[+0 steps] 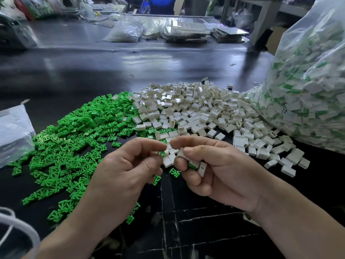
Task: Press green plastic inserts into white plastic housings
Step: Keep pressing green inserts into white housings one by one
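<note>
A dark, glossy bench (93,58) runs far beyond the left hand (121,172), pale light glinting on it, clear bags (124,32) and stacked trays (186,34) at its far edge, a grey frame (263,21) beyond the right hand (220,171).

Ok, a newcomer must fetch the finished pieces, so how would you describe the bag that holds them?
On the dark worktable a heap of white plastic housings lies right of a heap of green plastic inserts. Against the white heap's right side stands a tall clear plastic bag. Unlike the limp clear bag at the left edge, it bulges with white housings showing green.
</note>
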Motion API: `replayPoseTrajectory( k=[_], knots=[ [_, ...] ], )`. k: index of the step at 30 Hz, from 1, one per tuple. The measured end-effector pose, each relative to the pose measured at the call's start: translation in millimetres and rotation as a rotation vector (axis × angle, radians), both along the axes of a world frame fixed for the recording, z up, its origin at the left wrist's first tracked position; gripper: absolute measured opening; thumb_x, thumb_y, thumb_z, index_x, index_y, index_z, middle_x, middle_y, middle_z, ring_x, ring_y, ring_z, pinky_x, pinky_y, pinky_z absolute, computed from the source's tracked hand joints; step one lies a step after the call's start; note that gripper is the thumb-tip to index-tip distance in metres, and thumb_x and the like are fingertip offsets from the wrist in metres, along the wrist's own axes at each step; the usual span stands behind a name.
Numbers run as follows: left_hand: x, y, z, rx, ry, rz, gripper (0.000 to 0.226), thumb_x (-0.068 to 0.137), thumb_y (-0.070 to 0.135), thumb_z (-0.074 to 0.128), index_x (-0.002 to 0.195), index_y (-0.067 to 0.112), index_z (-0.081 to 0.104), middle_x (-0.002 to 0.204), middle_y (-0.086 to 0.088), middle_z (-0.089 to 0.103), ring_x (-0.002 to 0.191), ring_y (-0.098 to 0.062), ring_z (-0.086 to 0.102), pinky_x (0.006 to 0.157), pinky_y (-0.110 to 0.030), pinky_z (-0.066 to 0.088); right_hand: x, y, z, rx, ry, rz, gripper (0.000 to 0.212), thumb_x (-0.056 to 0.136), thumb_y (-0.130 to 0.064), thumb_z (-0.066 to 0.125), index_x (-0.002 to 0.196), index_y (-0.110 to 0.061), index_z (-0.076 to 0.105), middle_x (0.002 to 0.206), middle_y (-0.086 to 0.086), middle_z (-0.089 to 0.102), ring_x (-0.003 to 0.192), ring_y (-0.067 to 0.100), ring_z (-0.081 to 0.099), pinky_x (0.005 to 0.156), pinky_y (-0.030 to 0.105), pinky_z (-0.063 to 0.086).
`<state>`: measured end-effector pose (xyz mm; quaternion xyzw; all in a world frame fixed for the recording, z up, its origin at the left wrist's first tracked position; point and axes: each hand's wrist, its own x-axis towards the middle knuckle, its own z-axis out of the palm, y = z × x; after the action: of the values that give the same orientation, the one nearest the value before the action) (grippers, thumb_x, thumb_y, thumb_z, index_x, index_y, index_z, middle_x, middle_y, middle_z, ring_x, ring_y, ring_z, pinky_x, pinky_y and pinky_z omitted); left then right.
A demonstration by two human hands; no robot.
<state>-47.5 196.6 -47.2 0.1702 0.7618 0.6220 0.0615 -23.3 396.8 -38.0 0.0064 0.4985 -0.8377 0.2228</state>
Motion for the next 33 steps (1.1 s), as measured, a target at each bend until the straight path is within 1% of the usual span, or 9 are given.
replayPoseTrajectory(
  k=[4,8,11,15,17,20,23,26,33],
  knots=[
    [-1.0,1.8,0.4,0.125,-0.067,0.007,0.026,0.066,0.041,0.071,0.089,0.03,0.072,0.08,-0.005,0.074,0.071,-0.016,0.071,0.06,-0.021,0.055,2.1,-0.6,-0.1,-0.037,-0.035,0.038,0.036,0.086,0.0,0.055,0.119,-0.006,0.066,0.083,0.011,0.061,0.058,0.015,0.054,0.046,0.023,0.043],
    [-2.2,0.9,0.9,0.21,-0.128,0.015,0.023,0.067,0.037,0.082,0.085,0.028,0.072,0.084,-0.009,0.075,0.072,-0.022,0.072,0.056,-0.022,0.054,3.8,-3.9,1.8,0.007,0.002,0.04,0.016,0.089,-0.017,0.067,0.102,-0.01,0.072,0.08,0.008,0.064,0.053,0.012,0.055,0.042,0.02,0.042],
    [-3.0,0.5,-2.4,0.248,-0.157,0.004,0.015,0.073,0.032,0.076,0.086,0.024,0.073,0.085,-0.008,0.074,0.074,-0.022,0.071,0.057,-0.024,0.054,4.8,-5.5,2.0,0.018,0.008,0.023,0.015,0.09,-0.03,0.069,0.086,-0.015,0.069,0.079,0.008,0.064,0.05,0.01,0.055,0.038,0.019,0.04],
    [-3.2,-0.7,-4.9,0.303,-0.191,0.008,0.03,0.066,0.041,0.078,0.086,0.019,0.073,0.071,-0.006,0.066,0.065,-0.018,0.062,0.055,-0.025,0.051,5.9,-6.6,1.9,0.08,0.039,-0.042,0.016,0.082,-0.033,0.075,0.074,-0.021,0.067,0.078,0.008,0.066,0.045,0.009,0.052,0.035,0.018,0.037],
    [-3.7,-0.4,-5.0,0.343,-0.216,-0.004,0.029,0.066,0.04,0.079,0.085,0.019,0.072,0.068,-0.006,0.063,0.061,-0.017,0.06,0.053,-0.025,0.05,6.0,-7.3,1.2,0.147,0.073,-0.068,0.017,0.078,-0.034,0.079,0.076,-0.021,0.067,0.073,0.006,0.064,0.042,0.009,0.048,0.034,0.018,0.034],
    [-3.2,1.3,-5.9,0.39,-0.249,-0.031,0.023,0.068,0.037,0.078,0.082,0.02,0.072,0.069,-0.007,0.063,0.06,-0.019,0.061,0.053,-0.025,0.05,6.7,-9.8,-2.7,0.268,0.144,-0.105,0.012,0.082,-0.032,0.076,0.083,-0.021,0.073,0.068,0.002,0.059,0.043,0.009,0.045,0.035,0.018,0.033],
    [-2.0,2.4,-7.3,0.366,-0.239,-0.037,0.021,0.069,0.037,0.076,0.081,0.021,0.071,0.074,-0.01,0.067,0.063,-0.021,0.064,0.053,-0.027,0.051,7.6,-11.7,-6.9,0.34,0.213,-0.124,0.009,0.092,-0.026,0.07,0.098,-0.024,0.077,0.073,0.0,0.06,0.053,0.01,0.05,0.042,0.021,0.04],
    [-2.2,1.8,-8.5,0.332,-0.21,-0.023,0.02,0.07,0.039,0.074,0.08,0.022,0.071,0.076,-0.01,0.069,0.064,-0.021,0.066,0.053,-0.026,0.051,8.6,-11.7,-7.9,0.383,0.237,-0.106,0.019,0.09,-0.027,0.065,0.106,-0.027,0.075,0.078,-0.001,0.065,0.059,0.013,0.054,0.049,0.022,0.045],
    [-1.3,1.0,-7.4,0.3,-0.181,-0.018,0.022,0.07,0.041,0.073,0.081,0.022,0.071,0.074,-0.009,0.068,0.063,-0.021,0.065,0.054,-0.025,0.051,10.0,-11.8,-5.9,0.376,0.268,-0.088,0.009,0.092,-0.029,0.069,0.093,-0.022,0.073,0.074,0.0,0.064,0.051,0.01,0.051,0.04,0.021,0.04]
  ],
)
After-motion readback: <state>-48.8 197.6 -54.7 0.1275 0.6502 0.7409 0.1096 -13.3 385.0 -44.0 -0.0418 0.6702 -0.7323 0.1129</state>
